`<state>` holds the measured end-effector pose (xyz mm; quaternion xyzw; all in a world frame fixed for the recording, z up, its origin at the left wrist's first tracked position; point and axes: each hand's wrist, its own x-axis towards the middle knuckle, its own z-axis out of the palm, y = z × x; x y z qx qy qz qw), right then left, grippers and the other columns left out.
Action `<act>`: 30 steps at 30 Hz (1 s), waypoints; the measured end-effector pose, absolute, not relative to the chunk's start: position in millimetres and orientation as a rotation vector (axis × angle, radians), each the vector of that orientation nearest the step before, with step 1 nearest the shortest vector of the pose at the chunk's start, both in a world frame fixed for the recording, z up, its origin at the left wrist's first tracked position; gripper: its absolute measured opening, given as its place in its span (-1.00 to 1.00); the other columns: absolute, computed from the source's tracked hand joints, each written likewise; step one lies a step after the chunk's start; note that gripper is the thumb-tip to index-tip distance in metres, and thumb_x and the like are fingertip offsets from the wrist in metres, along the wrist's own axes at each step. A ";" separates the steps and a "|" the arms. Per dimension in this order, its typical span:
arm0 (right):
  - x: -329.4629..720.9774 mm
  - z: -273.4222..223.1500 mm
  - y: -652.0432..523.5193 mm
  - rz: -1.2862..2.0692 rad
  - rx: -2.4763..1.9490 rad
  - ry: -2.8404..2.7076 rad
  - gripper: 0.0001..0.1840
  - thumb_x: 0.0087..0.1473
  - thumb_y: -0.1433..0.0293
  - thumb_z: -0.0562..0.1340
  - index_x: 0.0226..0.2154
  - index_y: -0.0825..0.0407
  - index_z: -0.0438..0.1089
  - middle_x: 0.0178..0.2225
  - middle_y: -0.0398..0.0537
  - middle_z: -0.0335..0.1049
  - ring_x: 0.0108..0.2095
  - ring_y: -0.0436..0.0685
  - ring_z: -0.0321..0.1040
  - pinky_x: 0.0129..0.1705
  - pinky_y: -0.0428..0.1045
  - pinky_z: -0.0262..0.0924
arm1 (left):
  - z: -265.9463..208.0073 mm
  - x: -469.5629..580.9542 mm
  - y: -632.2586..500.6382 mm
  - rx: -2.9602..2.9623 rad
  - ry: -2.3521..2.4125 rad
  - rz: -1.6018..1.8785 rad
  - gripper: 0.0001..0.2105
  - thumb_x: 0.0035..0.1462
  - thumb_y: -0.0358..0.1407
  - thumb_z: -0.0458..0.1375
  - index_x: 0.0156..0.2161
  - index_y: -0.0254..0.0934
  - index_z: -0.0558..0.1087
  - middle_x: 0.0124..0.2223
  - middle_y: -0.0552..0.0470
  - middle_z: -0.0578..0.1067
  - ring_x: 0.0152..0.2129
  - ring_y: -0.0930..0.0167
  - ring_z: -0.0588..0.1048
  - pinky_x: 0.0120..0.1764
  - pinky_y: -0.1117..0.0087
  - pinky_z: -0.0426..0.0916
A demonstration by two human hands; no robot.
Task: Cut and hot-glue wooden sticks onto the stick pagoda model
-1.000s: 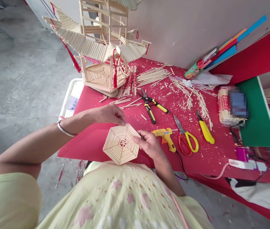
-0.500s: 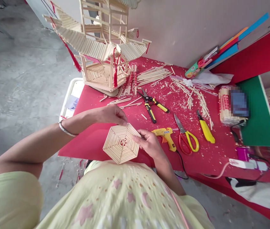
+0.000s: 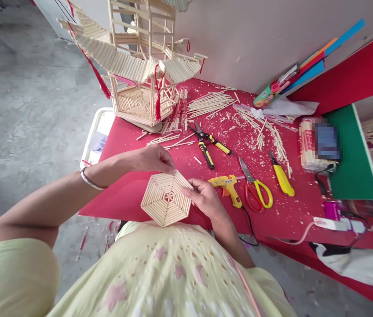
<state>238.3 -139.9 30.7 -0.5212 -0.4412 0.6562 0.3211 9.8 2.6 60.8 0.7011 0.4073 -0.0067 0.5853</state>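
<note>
A hexagonal panel (image 3: 165, 204) made of pale wooden sticks laid in rings is held near the table's front edge, close to my shirt. My right hand (image 3: 202, 196) grips its right side, with the thumb on top. At the panel's upper corner, my left hand (image 3: 156, 158) is closed, thumb and fingers pinched together at the rim; whether a small piece is between them is hidden. Just right of my right hand lies a yellow glue gun (image 3: 226, 187). Beyond my left hand are loose wooden sticks (image 3: 166, 140).
A tiered stick pagoda (image 3: 140, 88) with red tassels stands at the back left. Pliers (image 3: 209, 143), scissors (image 3: 255, 187) and a yellow utility knife (image 3: 282, 176) lie on the red tabletop (image 3: 117, 189). Stick piles (image 3: 211, 103) and scraps spread behind them. A power strip (image 3: 331, 223) sits at right.
The whole scene has shifted slightly left in view. Both hands stay in nearly the same place on the hexagonal panel.
</note>
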 end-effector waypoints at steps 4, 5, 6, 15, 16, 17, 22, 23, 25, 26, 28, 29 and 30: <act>237.7 32.3 -140.8 1.710 -1.372 -1.159 -0.57 0.06 -0.02 0.43 -0.36 0.00 0.49 -0.54 -0.27 0.17 -0.53 -0.05 -0.01 -0.49 -0.07 -0.11 | 61.9 10.2 1.5 1.647 0.951 -0.021 -0.73 -0.03 -0.06 0.38 -0.29 -0.20 0.71 -0.36 0.06 0.66 -0.40 0.43 0.53 -0.33 0.46 0.35; 237.6 33.0 -141.0 1.710 -1.370 -1.155 -0.58 0.05 -0.01 0.44 -0.36 0.01 0.49 -0.54 -0.27 0.16 -0.53 -0.05 -0.01 -0.49 -0.07 -0.11 | 62.3 10.4 1.5 1.652 0.956 -0.027 -0.73 -0.04 -0.06 0.38 -0.30 -0.21 0.71 -0.36 0.06 0.66 -0.40 0.43 0.52 -0.33 0.46 0.34; 237.5 33.5 -141.3 1.713 -1.367 -1.150 -0.58 0.05 0.00 0.45 -0.36 0.01 0.49 -0.54 -0.28 0.16 -0.53 -0.06 -0.02 -0.49 -0.07 -0.11 | 62.8 10.6 1.4 1.654 0.959 -0.032 -0.73 -0.04 -0.06 0.39 -0.30 -0.21 0.71 -0.36 0.05 0.66 -0.41 0.44 0.52 -0.33 0.45 0.34; 239.3 30.2 -142.5 1.690 -1.359 -1.158 -0.60 0.08 0.02 0.43 -0.36 0.02 0.49 -0.55 -0.29 0.16 -0.55 -0.07 0.01 -0.51 -0.09 -0.10 | 62.8 9.7 0.2 1.623 0.918 -0.011 -0.68 -0.03 0.00 0.40 -0.31 -0.21 0.71 -0.37 0.03 0.64 -0.42 0.41 0.51 -0.34 0.43 0.33; 239.9 30.5 -142.4 1.684 -1.360 -1.161 -0.59 0.09 0.01 0.43 -0.36 0.02 0.50 -0.55 -0.28 0.19 -0.55 -0.07 0.02 -0.51 -0.09 -0.09 | 63.8 9.0 0.6 1.611 0.908 0.009 -0.67 -0.02 0.02 0.40 -0.32 -0.22 0.70 -0.40 0.02 0.63 -0.44 0.41 0.50 -0.36 0.42 0.32; 240.7 31.3 -142.2 1.678 -1.360 -1.163 -0.59 0.09 0.01 0.42 -0.34 0.03 0.51 -0.54 -0.27 0.22 -0.54 -0.06 0.04 -0.51 -0.09 -0.07 | 65.2 7.9 1.1 1.590 0.904 0.040 -0.66 -0.01 0.03 0.41 -0.33 -0.22 0.70 -0.41 0.01 0.61 -0.47 0.41 0.49 -0.38 0.41 0.31; 249.0 39.3 -140.4 1.572 -1.398 -1.137 -0.58 0.09 0.00 0.43 -0.28 0.01 0.55 -0.53 -0.25 0.29 -0.55 -0.06 0.08 -0.51 -0.10 0.00 | 68.9 -3.0 1.6 1.361 0.983 0.382 -0.53 0.12 0.15 0.32 -0.36 -0.30 0.69 -0.41 -0.16 0.61 -0.50 0.34 0.52 -0.46 0.37 0.32; 251.1 40.9 -139.5 1.532 -1.409 -1.129 -0.58 0.09 0.00 0.43 -0.28 0.01 0.55 -0.54 -0.26 0.28 -0.56 -0.06 0.07 -0.51 -0.10 0.00 | 66.6 -5.7 0.4 1.325 1.006 0.459 -0.50 0.15 0.17 0.30 -0.35 -0.32 0.68 -0.40 -0.17 0.60 -0.51 0.36 0.51 -0.47 0.38 0.32; 254.6 43.6 -137.0 1.457 -1.417 -1.100 -0.58 0.09 0.00 0.44 -0.28 0.01 0.55 -0.56 -0.27 0.27 -0.57 -0.06 0.08 -0.53 -0.10 0.00 | 57.5 -10.4 -3.2 1.269 1.058 0.603 -0.46 0.14 0.19 0.30 -0.31 -0.34 0.68 -0.42 -0.14 0.59 -0.53 0.41 0.47 -0.46 0.41 0.32; 256.0 44.8 -135.6 1.427 -1.415 -1.080 -0.57 0.08 -0.01 0.44 -0.26 0.01 0.55 -0.56 -0.27 0.27 -0.57 -0.06 0.09 -0.53 -0.11 0.00 | 51.1 -11.9 -5.6 1.224 1.093 0.687 -0.48 0.11 0.17 0.34 -0.31 -0.35 0.68 -0.43 -0.11 0.57 -0.53 0.44 0.46 -0.45 0.43 0.32; 257.5 46.5 -132.6 1.380 -1.410 -1.037 -0.55 0.07 -0.01 0.45 -0.22 0.01 0.56 -0.57 -0.27 0.27 -0.58 -0.06 0.08 -0.54 -0.11 0.01 | 37.2 -12.4 -11.1 1.087 1.100 0.847 -0.51 0.11 0.14 0.37 -0.31 -0.35 0.66 -0.42 -0.08 0.56 -0.51 0.46 0.46 -0.43 0.47 0.33; 257.7 47.1 -131.2 1.354 -1.409 -1.019 -0.54 0.06 -0.01 0.46 -0.20 0.02 0.57 -0.57 -0.27 0.28 -0.58 -0.06 0.08 -0.55 -0.11 0.01 | 30.8 -11.3 -14.5 1.014 1.054 0.899 -0.50 0.13 0.15 0.35 -0.30 -0.35 0.65 -0.36 -0.10 0.59 -0.46 0.45 0.50 -0.38 0.47 0.37; 257.4 47.4 -130.1 1.327 -1.406 -1.002 -0.53 0.05 -0.01 0.46 -0.18 0.02 0.57 -0.57 -0.26 0.29 -0.59 -0.06 0.08 -0.55 -0.11 0.02 | 25.4 -9.3 -18.5 0.955 0.974 0.917 -0.49 0.12 0.16 0.35 -0.27 -0.35 0.65 -0.26 -0.13 0.63 -0.37 0.40 0.55 -0.32 0.44 0.43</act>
